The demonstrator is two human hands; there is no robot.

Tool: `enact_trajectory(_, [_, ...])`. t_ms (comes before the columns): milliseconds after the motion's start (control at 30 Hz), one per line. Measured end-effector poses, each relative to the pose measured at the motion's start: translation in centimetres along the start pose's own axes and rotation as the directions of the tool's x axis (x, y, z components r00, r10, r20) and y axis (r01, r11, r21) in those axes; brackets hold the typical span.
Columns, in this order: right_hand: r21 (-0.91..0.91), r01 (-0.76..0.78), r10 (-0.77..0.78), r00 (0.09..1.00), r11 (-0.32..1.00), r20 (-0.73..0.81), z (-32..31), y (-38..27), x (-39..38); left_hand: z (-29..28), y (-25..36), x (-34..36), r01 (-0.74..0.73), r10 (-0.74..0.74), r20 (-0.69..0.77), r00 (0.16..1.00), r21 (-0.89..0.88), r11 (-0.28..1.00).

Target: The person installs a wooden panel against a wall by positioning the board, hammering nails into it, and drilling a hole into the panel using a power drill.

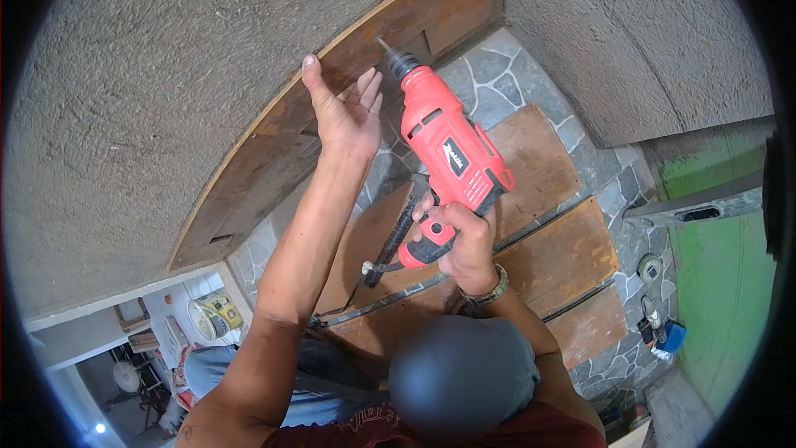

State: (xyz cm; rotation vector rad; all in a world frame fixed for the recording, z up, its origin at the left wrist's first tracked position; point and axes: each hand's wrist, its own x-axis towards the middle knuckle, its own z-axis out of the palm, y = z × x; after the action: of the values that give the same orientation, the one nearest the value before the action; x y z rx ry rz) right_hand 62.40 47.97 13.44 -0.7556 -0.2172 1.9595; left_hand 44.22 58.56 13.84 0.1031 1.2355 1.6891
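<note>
My right hand (468,241) is wrapped round the grip of a red and black corded power drill (448,145). The drill points up and away, its thin bit (383,44) at the face of a long brown wooden board (365,54). That board stands on edge along the rough grey wall; whether the bit has entered the wood I cannot tell. My left hand (348,116) lies against the board left of the drill's chuck. Its thumb reaches the upper edge and the other fingers are stretched out, apart from the thumb.
Several brown wooden panels (531,149) lie on the grey stone-patterned floor (489,75). A grey level (705,211) crosses a green surface (721,274) at the right. Near it are a round tape-like roll (650,267) and a blue object (672,338). A yellow-labelled bucket (215,315) stands lower left.
</note>
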Motion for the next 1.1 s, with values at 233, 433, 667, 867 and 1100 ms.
enact_trajectory(233, [-0.006,0.0,0.0,1.0,1.0,0.012,-0.2,0.0,0.0,0.1,-0.2,0.1,0.007,-0.008,-0.025,1.0,-0.016,1.0])
enact_trajectory(433, [-0.01,0.005,-0.005,1.0,1.0,0.002,-0.1,0.0,0.0,-0.2,-0.3,0.4,0.001,-0.001,-0.013,1.0,-0.014,1.0])
enact_trajectory(667, [0.005,-0.029,0.029,1.0,1.0,0.0,0.6,-0.3,-0.1,-0.2,-0.3,0.5,0.013,-0.014,-0.022,1.0,-0.029,0.999])
enact_trajectory(867, [0.01,-0.024,0.024,1.0,1.0,0.015,0.0,-0.2,-0.2,-0.1,-0.3,0.3,0.006,-0.006,-0.021,1.0,-0.015,1.0])
enact_trajectory(1100, [0.05,-0.064,0.063,0.998,0.997,0.011,0.1,0.0,-0.4,-0.6,-0.2,0.3,0.015,-0.015,0.02,1.0,-0.001,1.0])
